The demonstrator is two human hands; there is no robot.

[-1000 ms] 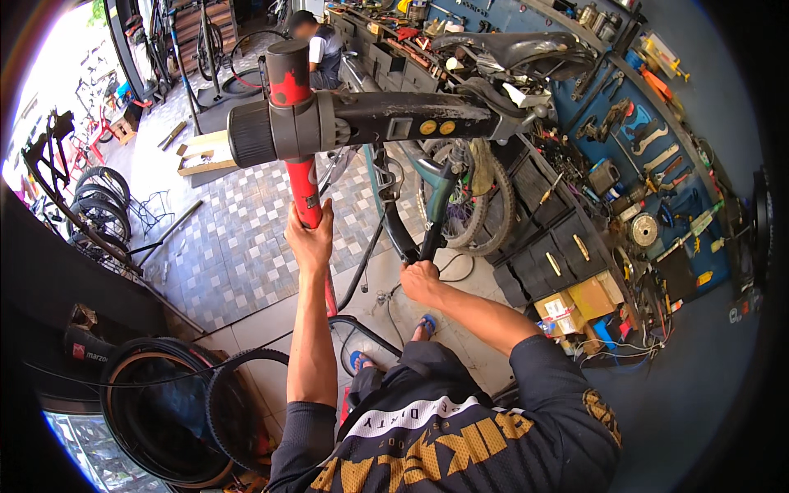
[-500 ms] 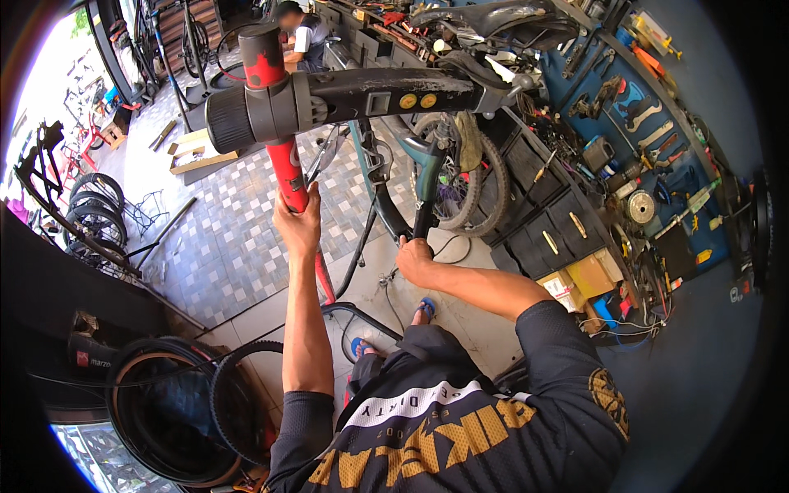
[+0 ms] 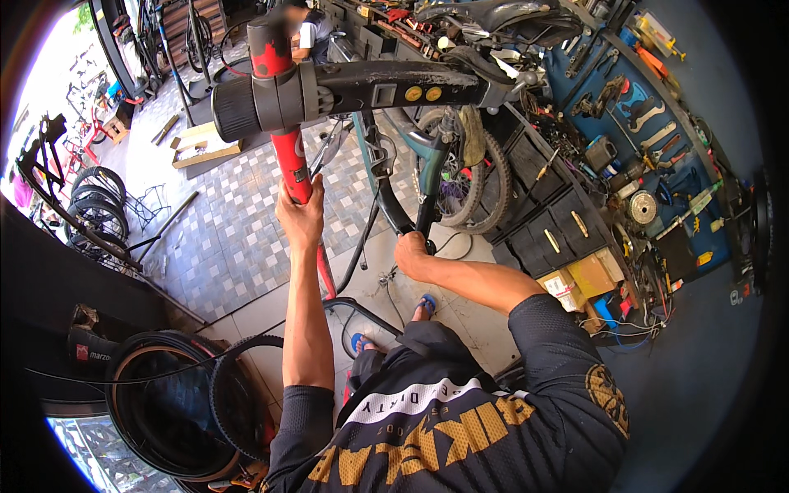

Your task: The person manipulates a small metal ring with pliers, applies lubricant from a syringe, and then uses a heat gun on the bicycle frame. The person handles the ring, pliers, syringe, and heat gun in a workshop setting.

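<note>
My left hand [image 3: 301, 215] is closed around the red upright post [image 3: 289, 160] of a bike repair stand. Across the top of that post runs the stand's scuffed black clamp arm [image 3: 362, 90], with a large ribbed black knob [image 3: 234, 108] at its left. A dark teal bike frame [image 3: 429, 172] hangs under the arm, and a worn black saddle [image 3: 501, 23] shows beyond the arm's right end. Lower down, my right hand [image 3: 413, 255] wraps around the black end of the frame's tubing; the fingers are partly hidden behind it.
To the right stands a dark drawer cabinet [image 3: 538, 226] below a blue tool wall [image 3: 657, 107]. Bike wheels [image 3: 493, 181] lean near the cabinet. Tyres [image 3: 156, 394] stack at lower left. A cardboard box [image 3: 205, 146] lies on the tiled floor, and another person [image 3: 311, 37] sits at the back.
The view has shifted slightly, so the stand appears a little right and lower. My right hand has turned slightly on the tube; my left hand keeps its hold on the post.
</note>
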